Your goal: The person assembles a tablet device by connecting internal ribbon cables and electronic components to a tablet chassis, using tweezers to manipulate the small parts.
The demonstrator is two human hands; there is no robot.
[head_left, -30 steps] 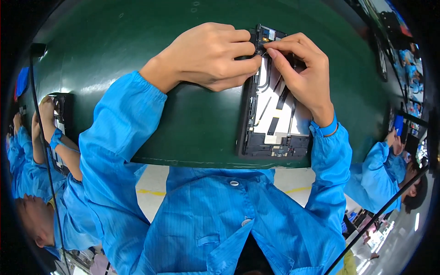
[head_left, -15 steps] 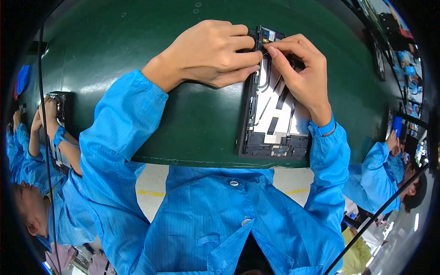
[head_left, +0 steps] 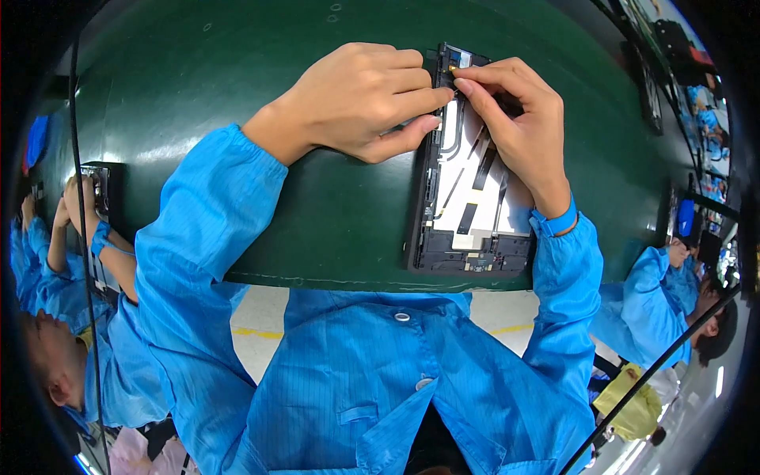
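An opened flat electronic device (head_left: 467, 190) with a black frame and a silvery-white inner plate lies lengthwise before me, near the table's front edge. My left hand (head_left: 360, 103) comes in from its left side. The index finger reaches onto the frame near the far end, the thumb stands apart from it at the left edge, and the other fingers are bent. My right hand (head_left: 518, 115) arches over the far right part, with thumb and forefinger pinched together at the upper left corner of the device. What lies between those fingertips is too small to make out.
The green table (head_left: 332, 222) carries the device. At the left, a co-worker's hands (head_left: 83, 198) are on a similar black device. Another co-worker in blue (head_left: 657, 289) sits at the right. Dark cables (head_left: 665, 360) cross both sides of the view.
My left thumb has moved nearer to me, away from the index finger, opening a gap between them. My right hand's pinch stays at nearly the same spot. The device has hardly moved.
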